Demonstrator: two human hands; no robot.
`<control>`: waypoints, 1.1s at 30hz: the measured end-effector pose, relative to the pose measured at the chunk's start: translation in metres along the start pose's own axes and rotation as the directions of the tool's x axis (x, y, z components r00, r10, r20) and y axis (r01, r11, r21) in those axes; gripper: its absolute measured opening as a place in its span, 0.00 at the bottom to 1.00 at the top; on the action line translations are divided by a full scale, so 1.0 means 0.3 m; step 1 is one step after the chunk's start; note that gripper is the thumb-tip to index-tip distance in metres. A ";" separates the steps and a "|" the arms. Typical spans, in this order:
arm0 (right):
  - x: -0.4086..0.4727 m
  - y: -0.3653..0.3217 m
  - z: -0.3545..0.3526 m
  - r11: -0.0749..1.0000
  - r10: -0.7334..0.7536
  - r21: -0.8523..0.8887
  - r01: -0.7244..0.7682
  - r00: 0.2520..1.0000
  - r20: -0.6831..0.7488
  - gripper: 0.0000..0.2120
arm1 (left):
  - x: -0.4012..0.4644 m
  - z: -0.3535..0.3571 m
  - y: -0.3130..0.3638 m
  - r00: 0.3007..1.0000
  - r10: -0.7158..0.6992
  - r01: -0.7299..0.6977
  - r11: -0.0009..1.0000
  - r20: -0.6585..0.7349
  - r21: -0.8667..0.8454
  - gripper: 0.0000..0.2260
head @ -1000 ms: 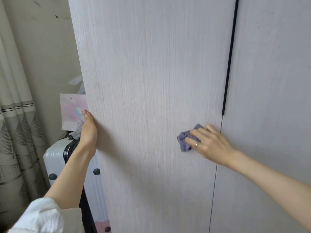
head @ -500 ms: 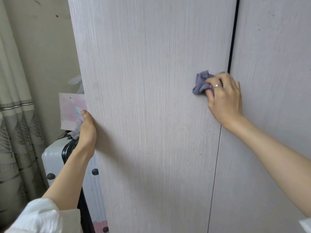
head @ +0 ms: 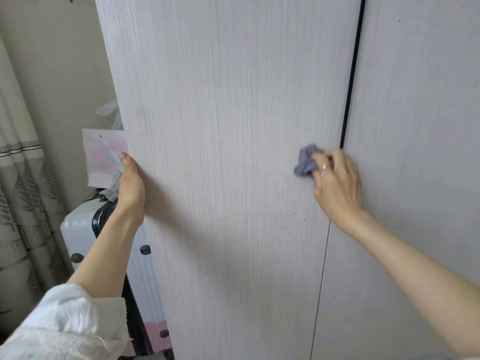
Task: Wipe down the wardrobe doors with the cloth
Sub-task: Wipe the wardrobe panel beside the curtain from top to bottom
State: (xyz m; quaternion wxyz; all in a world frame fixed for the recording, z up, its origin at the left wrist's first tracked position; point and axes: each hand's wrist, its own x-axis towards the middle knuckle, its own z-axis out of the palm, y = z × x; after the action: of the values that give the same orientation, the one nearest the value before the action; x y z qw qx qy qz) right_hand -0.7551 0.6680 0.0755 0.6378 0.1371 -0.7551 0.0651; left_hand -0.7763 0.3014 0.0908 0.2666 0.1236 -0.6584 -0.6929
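Two pale wood-grain wardrobe doors fill the view: the left door (head: 228, 131) and the right door (head: 420, 120), split by a dark vertical gap and handle strip (head: 352, 79). My right hand (head: 337, 185) presses a crumpled grey-purple cloth (head: 306, 159) against the left door near its right edge, fingers curled over the cloth. My left hand (head: 131, 183) grips the left door's outer left edge at mid height, thumb on the front face, fingers hidden behind the edge.
Left of the wardrobe stand a white ribbed suitcase (head: 78, 229) with black trim, a pink paper bag (head: 104, 157) on top of it, and a patterned curtain (head: 18, 178) along the beige wall.
My right hand swept the cloth up the left door's right edge, then came back down to mid height. My left hand stayed on the door's edge.
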 end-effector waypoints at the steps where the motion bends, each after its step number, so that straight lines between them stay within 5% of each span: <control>1: 0.062 -0.016 -0.002 0.998 0.067 0.007 -0.066 0.997 -0.038 0.15 | -0.002 -0.003 0.001 1.000 0.001 -0.001 1.000 -0.001 0.007 0.36; 5: 0.129 -0.042 0.004 0.986 0.164 0.042 -0.161 0.983 -0.079 0.09 | 0.009 -0.011 -0.007 1.000 0.018 -0.018 1.000 0.021 0.016 0.35; 14: -0.438 0.024 0.031 0.993 -0.106 0.078 0.092 0.973 0.203 0.08 | -0.015 -0.057 -0.082 0.979 0.047 -0.039 0.998 0.197 -0.043 0.30; 19: -0.383 0.072 0.021 0.954 -0.298 0.130 0.269 0.885 0.358 0.26 | -0.026 -0.059 -0.108 0.984 0.030 -0.025 0.999 0.176 -0.033 0.31; 23: -0.180 0.051 0.013 0.992 -0.019 0.127 0.004 0.993 0.120 0.12 | -0.033 -0.054 -0.109 0.986 0.066 -0.062 0.998 0.155 -0.028 0.30; 26: -0.204 0.014 0.040 0.979 0.102 0.175 -0.109 0.994 0.046 0.11 | -0.048 -0.054 -0.110 0.986 0.057 -0.052 0.998 0.159 -0.035 0.29; 29: -0.416 -0.006 0.072 0.988 -0.084 0.136 0.069 0.990 0.110 0.11 | -0.077 -0.067 -0.155 0.980 0.013 -0.008 1.000 0.197 -0.029 0.29; 33: -0.537 0.019 0.081 0.970 -0.213 0.179 0.165 0.932 0.294 0.26 | -0.122 -0.071 -0.203 0.978 -0.029 0.032 0.999 0.208 -0.014 0.29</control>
State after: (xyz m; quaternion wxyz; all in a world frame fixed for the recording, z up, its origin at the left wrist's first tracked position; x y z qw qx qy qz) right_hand -0.7557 0.6867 -0.0866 0.5020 0.2658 -0.8221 0.0380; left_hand -0.7474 0.3024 0.0225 0.1867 0.0582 -0.6745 -0.7119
